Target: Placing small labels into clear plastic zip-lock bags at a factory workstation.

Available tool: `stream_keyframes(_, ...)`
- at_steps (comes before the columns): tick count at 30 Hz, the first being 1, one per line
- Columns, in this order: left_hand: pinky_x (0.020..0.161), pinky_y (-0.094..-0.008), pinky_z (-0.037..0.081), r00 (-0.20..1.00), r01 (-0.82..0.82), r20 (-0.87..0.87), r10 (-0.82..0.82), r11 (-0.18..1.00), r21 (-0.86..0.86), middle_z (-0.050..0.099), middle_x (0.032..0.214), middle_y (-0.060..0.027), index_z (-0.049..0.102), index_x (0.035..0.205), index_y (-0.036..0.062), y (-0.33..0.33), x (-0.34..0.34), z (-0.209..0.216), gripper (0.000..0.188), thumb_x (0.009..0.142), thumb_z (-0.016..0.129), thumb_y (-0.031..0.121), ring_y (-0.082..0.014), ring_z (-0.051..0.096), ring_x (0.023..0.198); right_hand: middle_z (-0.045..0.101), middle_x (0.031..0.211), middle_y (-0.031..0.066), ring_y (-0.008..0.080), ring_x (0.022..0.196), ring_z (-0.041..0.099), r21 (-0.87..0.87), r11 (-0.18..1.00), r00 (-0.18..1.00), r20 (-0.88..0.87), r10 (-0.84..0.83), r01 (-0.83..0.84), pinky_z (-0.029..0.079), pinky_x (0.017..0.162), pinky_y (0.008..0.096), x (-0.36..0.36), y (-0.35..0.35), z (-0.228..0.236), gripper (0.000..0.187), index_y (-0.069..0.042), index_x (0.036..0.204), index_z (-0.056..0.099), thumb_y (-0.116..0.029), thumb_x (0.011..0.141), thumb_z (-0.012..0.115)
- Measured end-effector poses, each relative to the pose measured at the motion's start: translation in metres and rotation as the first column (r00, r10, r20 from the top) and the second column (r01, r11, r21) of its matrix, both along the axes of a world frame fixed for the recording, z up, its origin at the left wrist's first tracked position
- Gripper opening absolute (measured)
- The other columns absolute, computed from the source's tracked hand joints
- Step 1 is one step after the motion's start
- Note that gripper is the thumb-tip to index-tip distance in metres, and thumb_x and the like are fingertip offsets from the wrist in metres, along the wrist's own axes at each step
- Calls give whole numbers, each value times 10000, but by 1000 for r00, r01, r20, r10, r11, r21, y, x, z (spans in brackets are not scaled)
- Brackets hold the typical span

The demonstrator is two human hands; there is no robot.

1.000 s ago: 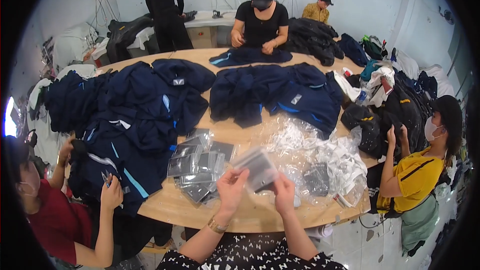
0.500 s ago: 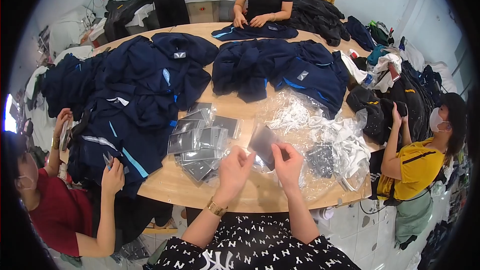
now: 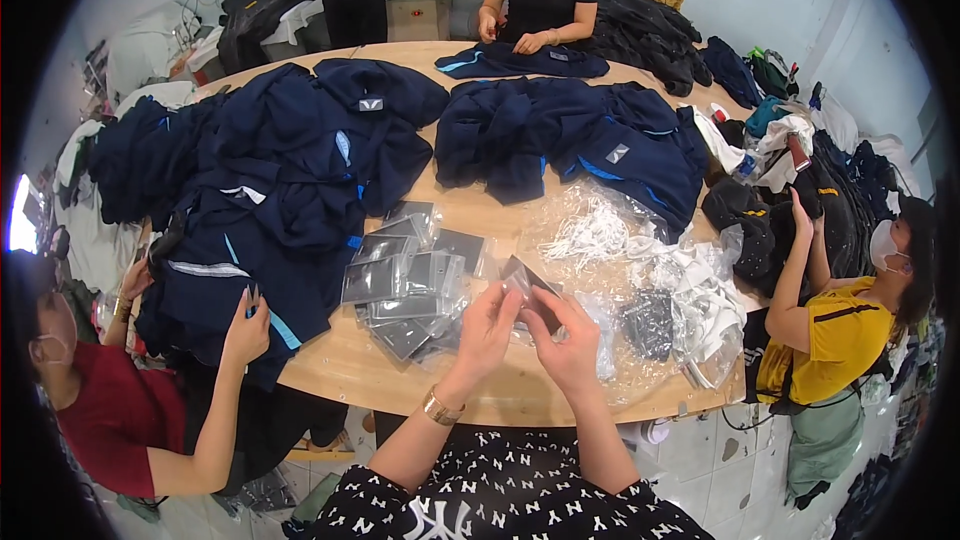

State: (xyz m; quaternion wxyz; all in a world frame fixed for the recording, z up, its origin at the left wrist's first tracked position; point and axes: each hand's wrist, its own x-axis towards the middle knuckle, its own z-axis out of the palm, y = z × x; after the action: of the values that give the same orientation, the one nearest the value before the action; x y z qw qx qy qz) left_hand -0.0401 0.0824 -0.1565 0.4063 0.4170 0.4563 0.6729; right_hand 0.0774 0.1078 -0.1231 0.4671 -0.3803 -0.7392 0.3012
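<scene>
Both my hands are closed on a small dark-grey rectangular packet (image 3: 541, 312) with a clear plastic edge, held tilted above the table near its front edge. My left hand (image 3: 486, 332) pinches its left side, and my right hand (image 3: 567, 348) grips its right side. Fingers hide part of it, and its contents cannot be made out. Just left of my hands lies a loose pile of similar clear plastic packets (image 3: 405, 277) with dark-grey flat pieces inside. To the right, white strings (image 3: 590, 233) and white strips (image 3: 705, 315) lie on crumpled clear plastic.
Navy garments (image 3: 290, 140) cover the table's left side, with more navy garments (image 3: 520, 130) beyond my hands. A person in red at left holds snips (image 3: 253, 300). A person in yellow (image 3: 845, 340) handles dark cloth at right. Another person (image 3: 545, 0) works across the wooden table (image 3: 470, 225).
My left hand has moved right and up onto the packet, and both hands now hold it closer together. The packet has tilted. At left, the hand with snips has moved right.
</scene>
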Motion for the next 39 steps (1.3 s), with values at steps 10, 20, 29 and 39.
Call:
stream_keyframes(10, 632, -210, 461, 989, 139, -44, -144, 985, -98, 609, 740, -37, 558, 885, -22, -12, -5, -5, 175, 896, 501, 143, -77, 578, 707, 647, 800, 90, 121, 741, 594, -362, 912, 963, -249, 107, -194, 460, 660, 236, 14, 9, -35, 155, 4, 912, 643, -81, 783, 633)
stream_keyframes(20, 538, -275, 461, 775, -79, -629, 62, 997, 2, 590, 658, -122, 525, 787, -29, -15, 2, 12, 141, 842, 509, 100, -187, 594, 566, 575, 729, 111, 269, 600, 574, 131, 991, 991, 129, -25, 7, 451, 504, 322, 5, 1, -32, 37, -40, 822, 585, -48, 798, 557)
stream_keyframes(29, 503, -287, 447, 882, -297, -393, 258, 954, -40, 516, 589, -101, 455, 710, -4, -11, 15, 17, 191, 759, 602, 107, -165, 537, 528, 572, 781, 103, 269, 594, 570, 345, 937, 954, 261, -150, 53, 458, 503, 332, 4, -2, -35, 72, -59, 854, 570, -75, 784, 576)
stream_keyframes(39, 494, -332, 435, 686, -320, -693, 220, 947, -16, 480, 558, -88, 445, 726, 0, -16, 10, 0, 161, 704, 598, 46, -247, 508, 514, 576, 779, 122, 275, 607, 580, 277, 959, 942, 335, -35, -63, 473, 522, 340, 4, 4, -45, 175, -44, 883, 580, -68, 710, 598)
